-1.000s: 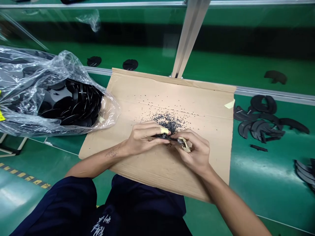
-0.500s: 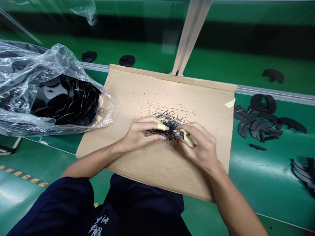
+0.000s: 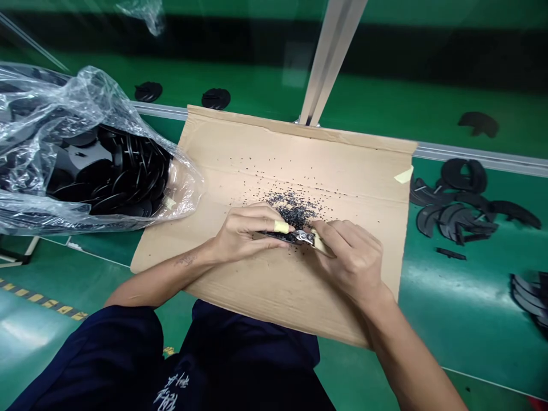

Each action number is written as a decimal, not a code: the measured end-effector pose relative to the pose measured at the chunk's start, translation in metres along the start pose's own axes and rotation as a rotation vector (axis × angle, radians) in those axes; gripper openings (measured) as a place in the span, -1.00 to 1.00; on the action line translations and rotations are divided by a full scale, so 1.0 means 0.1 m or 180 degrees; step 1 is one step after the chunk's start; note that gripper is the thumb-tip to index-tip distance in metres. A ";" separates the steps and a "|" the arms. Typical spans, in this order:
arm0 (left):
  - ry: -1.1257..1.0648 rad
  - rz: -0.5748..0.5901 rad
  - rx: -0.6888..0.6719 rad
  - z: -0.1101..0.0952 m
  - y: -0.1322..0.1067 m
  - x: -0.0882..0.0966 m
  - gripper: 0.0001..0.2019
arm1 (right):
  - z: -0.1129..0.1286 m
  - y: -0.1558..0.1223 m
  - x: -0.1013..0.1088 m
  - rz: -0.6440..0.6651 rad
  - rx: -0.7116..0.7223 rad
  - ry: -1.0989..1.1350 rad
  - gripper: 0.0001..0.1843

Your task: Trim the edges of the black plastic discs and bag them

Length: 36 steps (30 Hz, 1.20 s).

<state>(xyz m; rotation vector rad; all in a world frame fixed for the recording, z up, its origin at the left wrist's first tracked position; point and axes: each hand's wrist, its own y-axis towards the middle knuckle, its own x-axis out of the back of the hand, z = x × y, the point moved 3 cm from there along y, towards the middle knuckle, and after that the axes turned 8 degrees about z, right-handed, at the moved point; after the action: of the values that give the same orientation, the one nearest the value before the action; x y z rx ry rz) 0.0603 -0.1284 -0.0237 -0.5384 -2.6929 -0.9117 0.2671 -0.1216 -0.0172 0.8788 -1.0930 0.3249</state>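
Observation:
My left hand (image 3: 248, 233), with yellow tape round one finger, pinches a thin black plastic part (image 3: 280, 236) by its edge; the fingers hide much of it. In my right hand (image 3: 351, 254) is a pair of nippers (image 3: 305, 236) with pale yellow handles, gripped closed or nearly so. Their metal jaws meet the right end of the black part. Beneath and behind both hands, small black plastic clippings (image 3: 295, 211) lie heaped and scattered on a cardboard sheet (image 3: 248, 291).
On the left, a clear plastic bag (image 3: 98, 103) lies open with many black discs (image 3: 107, 188) inside. Curved black pieces (image 3: 458, 220) are piled on the green table (image 3: 432, 319) to the right, with more at the far right edge. A metal post (image 3: 331, 63) rises behind the cardboard.
The nippers have turned, so their jaws now show more plainly and lie against the end of the black part. My left hand keeps its hold; the whole view has shifted slightly.

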 end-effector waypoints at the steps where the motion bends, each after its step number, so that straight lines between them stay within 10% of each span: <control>1: -0.0029 0.0012 0.0006 0.00 0.00 -0.01 -0.75 | 0.00 0.00 0.00 0.0001 -0.0017 0.0000 -0.90; 8: 0.0018 -0.0010 0.0058 -0.02 0.01 -0.03 -0.80 | -0.03 0.00 -0.02 -0.0072 -0.0282 0.1101 -0.83; 15: 0.0835 0.0231 0.0163 0.00 0.03 -0.02 -0.82 | -0.05 0.02 -0.07 0.0160 -0.0287 -0.0066 -0.84; 23: 0.0491 -0.0268 0.0177 0.01 0.01 0.03 -0.79 | -0.09 0.05 -0.06 0.0287 -0.0884 0.2017 -0.82; 30: 0.1273 0.0212 -0.0066 0.06 -0.03 -0.02 -0.81 | 0.06 0.00 0.00 -0.0138 0.0175 0.0764 -0.87; 36: 0.1137 0.0305 0.0062 0.11 -0.04 -0.01 -0.80 | 0.00 0.02 0.05 -0.0154 -0.0121 0.1890 -0.79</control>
<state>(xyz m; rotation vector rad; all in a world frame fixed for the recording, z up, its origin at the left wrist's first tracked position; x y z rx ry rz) 0.0585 -0.1242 -0.0349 -0.4474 -2.3334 -0.8627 0.2683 -0.1215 -0.0123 0.7073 -0.5250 0.4855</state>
